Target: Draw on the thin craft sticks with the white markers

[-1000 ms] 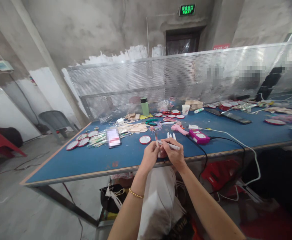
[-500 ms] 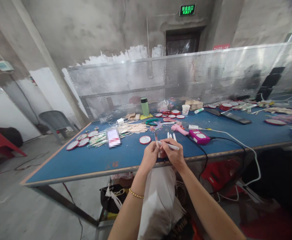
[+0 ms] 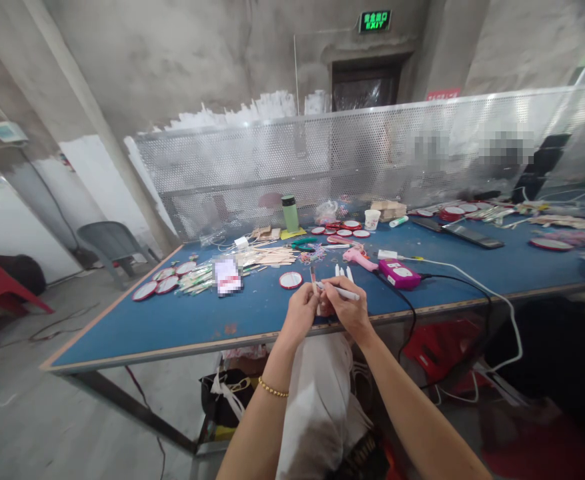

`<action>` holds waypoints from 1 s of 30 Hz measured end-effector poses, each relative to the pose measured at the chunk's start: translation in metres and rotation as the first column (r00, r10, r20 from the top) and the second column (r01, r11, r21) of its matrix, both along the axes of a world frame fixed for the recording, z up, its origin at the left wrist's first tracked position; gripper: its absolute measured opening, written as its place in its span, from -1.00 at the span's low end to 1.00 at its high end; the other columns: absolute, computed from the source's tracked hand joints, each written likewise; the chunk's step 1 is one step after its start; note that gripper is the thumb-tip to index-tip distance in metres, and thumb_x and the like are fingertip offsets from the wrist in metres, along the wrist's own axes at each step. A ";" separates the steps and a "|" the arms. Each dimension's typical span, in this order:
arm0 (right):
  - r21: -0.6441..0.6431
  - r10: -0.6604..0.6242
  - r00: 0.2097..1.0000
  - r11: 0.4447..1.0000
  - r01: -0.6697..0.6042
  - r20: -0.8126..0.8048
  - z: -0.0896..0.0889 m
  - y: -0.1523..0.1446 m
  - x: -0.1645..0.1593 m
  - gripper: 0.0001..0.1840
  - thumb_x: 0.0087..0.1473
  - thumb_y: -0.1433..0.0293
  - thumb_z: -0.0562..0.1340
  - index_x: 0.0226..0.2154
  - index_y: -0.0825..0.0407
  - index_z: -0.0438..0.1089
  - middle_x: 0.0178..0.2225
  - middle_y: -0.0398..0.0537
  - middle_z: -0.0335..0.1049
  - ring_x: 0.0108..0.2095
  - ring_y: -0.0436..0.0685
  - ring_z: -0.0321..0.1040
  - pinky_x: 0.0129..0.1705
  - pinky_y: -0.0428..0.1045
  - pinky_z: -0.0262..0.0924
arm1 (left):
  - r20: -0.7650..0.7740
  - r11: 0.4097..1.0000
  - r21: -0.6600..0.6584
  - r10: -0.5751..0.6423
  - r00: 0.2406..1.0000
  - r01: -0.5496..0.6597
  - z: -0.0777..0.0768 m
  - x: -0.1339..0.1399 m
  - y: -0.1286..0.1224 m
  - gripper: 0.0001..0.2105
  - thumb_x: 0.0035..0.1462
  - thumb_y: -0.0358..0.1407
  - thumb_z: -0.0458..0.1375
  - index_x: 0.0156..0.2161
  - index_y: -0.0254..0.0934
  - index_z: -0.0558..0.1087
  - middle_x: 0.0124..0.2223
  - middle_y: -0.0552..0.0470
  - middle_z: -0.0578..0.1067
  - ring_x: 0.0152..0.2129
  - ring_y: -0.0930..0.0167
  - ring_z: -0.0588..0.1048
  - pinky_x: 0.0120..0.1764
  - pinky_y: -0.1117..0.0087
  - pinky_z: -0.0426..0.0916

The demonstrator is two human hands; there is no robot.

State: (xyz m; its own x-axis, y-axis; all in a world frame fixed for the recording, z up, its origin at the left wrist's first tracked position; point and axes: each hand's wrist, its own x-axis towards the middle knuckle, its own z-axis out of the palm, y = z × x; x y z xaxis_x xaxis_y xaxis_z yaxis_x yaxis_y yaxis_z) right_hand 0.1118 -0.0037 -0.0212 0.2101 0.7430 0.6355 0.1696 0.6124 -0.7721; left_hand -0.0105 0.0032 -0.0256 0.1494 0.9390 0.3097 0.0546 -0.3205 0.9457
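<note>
Slim stick [image 3: 313, 274] points upward at the centre of the frame, pinched in the left hand [image 3: 303, 307], apparently steadied for the white pen [image 3: 346, 291] pinched in the right hand [image 3: 349, 308]; whether the pen's tip touches it is too small to tell. White pens [image 3: 349, 274] lie just beyond, probably for easy reach. Upper right, a green sign [image 3: 375, 21] reads "EXIT".

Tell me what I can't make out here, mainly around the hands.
All in the head view:
Stick: partly hidden by the left hand.
Pen: partly hidden by the right hand; its tip is too small to tell whether it touches the stick.
Purple box: label print too small to read.
White item: face blurred by pixelation.
Red chair: cut off by the left edge.
</note>
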 end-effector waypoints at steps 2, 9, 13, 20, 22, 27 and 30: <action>-0.005 0.012 1.000 1.000 -0.012 -0.027 -0.001 0.000 0.000 -0.83 0.05 0.30 0.20 -0.43 0.01 0.47 -0.59 -0.15 0.47 -0.62 0.03 0.39 -0.55 -0.10 0.34 | 0.012 1.000 -0.010 -0.015 1.000 0.015 -0.001 0.000 0.000 -0.77 0.10 -0.13 0.14 -0.39 -0.28 0.36 -0.48 0.09 0.40 -0.52 0.46 0.34 -0.43 0.46 0.27; -0.018 0.033 0.998 0.999 -0.034 -0.060 -0.001 0.000 0.000 -0.83 0.05 0.28 0.21 -0.43 0.01 0.46 -0.59 -0.14 0.47 -0.62 0.04 0.39 -0.56 -0.09 0.34 | 0.040 0.999 -0.020 -0.046 0.998 0.047 0.000 0.000 0.000 -0.76 0.11 -0.11 0.13 -0.40 -0.27 0.33 -0.51 0.12 0.36 -0.55 0.48 0.32 -0.45 0.47 0.25; -0.036 0.057 0.996 0.998 -0.059 -0.071 0.000 -0.001 -0.001 -0.82 0.05 0.27 0.21 -0.42 0.02 0.45 -0.60 -0.15 0.45 -0.64 0.04 0.38 -0.58 -0.08 0.32 | 0.034 0.998 -0.018 -0.051 0.998 0.052 0.000 0.001 -0.001 -0.75 0.11 -0.10 0.12 -0.39 -0.27 0.32 -0.50 0.12 0.36 -0.55 0.48 0.32 -0.45 0.46 0.25; -0.032 0.051 0.997 0.998 -0.053 -0.056 -0.001 0.000 -0.001 -0.83 0.05 0.28 0.21 -0.42 0.02 0.46 -0.59 -0.14 0.46 -0.62 0.04 0.39 -0.53 -0.07 0.34 | 0.042 0.999 -0.027 -0.045 0.998 0.046 -0.001 0.001 0.000 -0.73 0.10 -0.08 0.14 -0.39 -0.27 0.34 -0.49 0.11 0.39 -0.54 0.47 0.34 -0.45 0.46 0.26; -0.036 0.043 0.998 0.998 -0.045 -0.055 -0.001 0.001 -0.001 -0.82 0.05 0.28 0.20 -0.42 0.02 0.46 -0.60 -0.14 0.46 -0.63 0.04 0.38 -0.54 -0.07 0.33 | 0.054 0.998 -0.031 -0.054 0.997 0.055 -0.001 0.001 0.000 -0.72 0.10 -0.07 0.14 -0.39 -0.27 0.33 -0.49 0.11 0.38 -0.55 0.47 0.34 -0.46 0.46 0.26; -0.021 0.024 0.998 0.999 -0.025 -0.055 -0.001 0.000 0.000 -0.83 0.04 0.29 0.21 -0.43 0.03 0.46 -0.59 -0.14 0.46 -0.62 0.03 0.39 -0.55 -0.09 0.32 | 0.065 0.997 -0.037 -0.068 0.996 0.071 0.002 0.001 -0.002 -0.72 0.09 -0.07 0.13 -0.40 -0.28 0.32 -0.50 0.12 0.36 -0.56 0.48 0.31 -0.47 0.47 0.26; -0.027 0.044 0.997 0.999 -0.046 -0.067 -0.001 0.000 -0.001 -0.84 0.04 0.30 0.21 -0.43 0.03 0.45 -0.61 -0.16 0.45 -0.65 0.02 0.37 -0.58 -0.10 0.30 | 0.073 0.996 -0.043 -0.071 0.995 0.074 0.003 0.001 -0.002 -0.73 0.08 -0.09 0.14 -0.40 -0.28 0.31 -0.50 0.12 0.36 -0.56 0.49 0.31 -0.46 0.47 0.26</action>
